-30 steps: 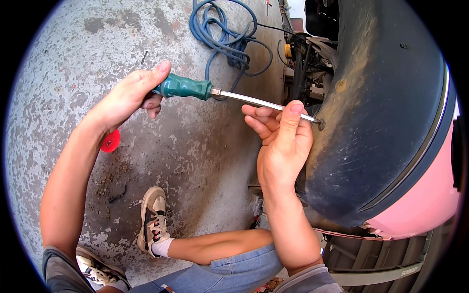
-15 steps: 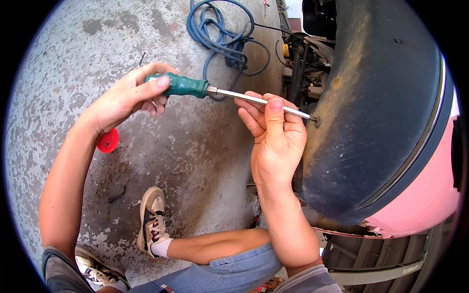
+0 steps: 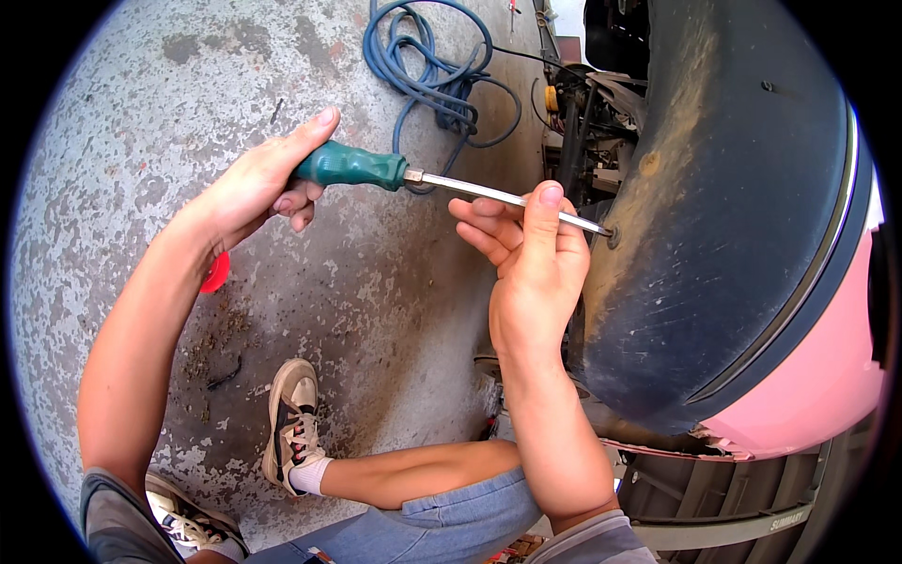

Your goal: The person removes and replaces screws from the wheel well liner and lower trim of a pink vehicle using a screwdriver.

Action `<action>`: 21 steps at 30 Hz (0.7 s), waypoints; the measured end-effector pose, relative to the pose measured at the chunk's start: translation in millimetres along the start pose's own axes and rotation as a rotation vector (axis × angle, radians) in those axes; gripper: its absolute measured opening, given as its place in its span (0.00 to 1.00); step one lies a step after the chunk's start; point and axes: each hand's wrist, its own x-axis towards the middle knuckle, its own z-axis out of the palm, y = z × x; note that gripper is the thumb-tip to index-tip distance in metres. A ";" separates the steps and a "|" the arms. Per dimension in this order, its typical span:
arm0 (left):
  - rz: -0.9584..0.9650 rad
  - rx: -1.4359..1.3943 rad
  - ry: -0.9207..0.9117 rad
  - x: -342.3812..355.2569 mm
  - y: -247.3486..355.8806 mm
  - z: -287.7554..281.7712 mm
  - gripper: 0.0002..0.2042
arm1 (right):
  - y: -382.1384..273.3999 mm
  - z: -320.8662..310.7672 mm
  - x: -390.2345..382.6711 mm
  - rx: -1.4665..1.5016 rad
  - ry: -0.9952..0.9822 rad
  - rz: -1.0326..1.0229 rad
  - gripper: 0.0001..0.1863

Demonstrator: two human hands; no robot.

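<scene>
Head view: what does the left hand [image 3: 256, 186] have?

The screwdriver [image 3: 456, 184], by its green handle [image 3: 355, 167]. The palm sits at the butt end, the fingers curl underneath, and the thumb stretches out above. It looks like a loose hold.

And the right hand [image 3: 537, 277]?

Palm up, with the shaft [image 3: 493, 194] running between its thumb and its half-curled fingers. That's a light pinch near the far end, so both hands are on the one tool.

Where does the tool lie, then?

It spans from the left hand across to the right, sloping a little down that way. The tip pokes out just past the right thumb, at a round fastener [image 3: 614, 238] in the black panel [image 3: 728, 244]. Whether it's seated, I can't tell.

What's around them?

The panel curves up to the right of the right hand, with pink bodywork [image 3: 813, 352] on its outer side. A blue hose [image 3: 451, 94] lies in coils on the floor [image 3: 385, 301], beyond the hands and between them. Something red [image 3: 216, 273] shows beside the left wrist, partly hidden by it. One shoe [image 3: 294, 428] rests between the forearms.
</scene>
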 end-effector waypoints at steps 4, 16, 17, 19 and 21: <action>-0.073 0.025 -0.015 -1.5 1.5 -4.0 0.27 | -3.3 6.2 -1.2 0.135 -0.034 -0.027 0.15; 0.142 0.210 -0.155 -0.7 -2.1 -21.4 0.25 | -4.5 6.3 -1.2 0.017 0.039 -0.015 0.17; 0.112 0.188 -0.125 -1.0 -1.9 -20.0 0.26 | -5.4 7.4 -1.0 0.009 0.050 -0.009 0.17; 0.053 0.142 -0.064 -2.6 1.8 -13.8 0.30 | -6.2 8.3 -0.5 -0.010 0.062 0.002 0.19; 0.006 0.090 -0.016 -1.5 1.5 -11.4 0.30 | -6.5 8.2 -0.4 -0.032 0.066 0.010 0.19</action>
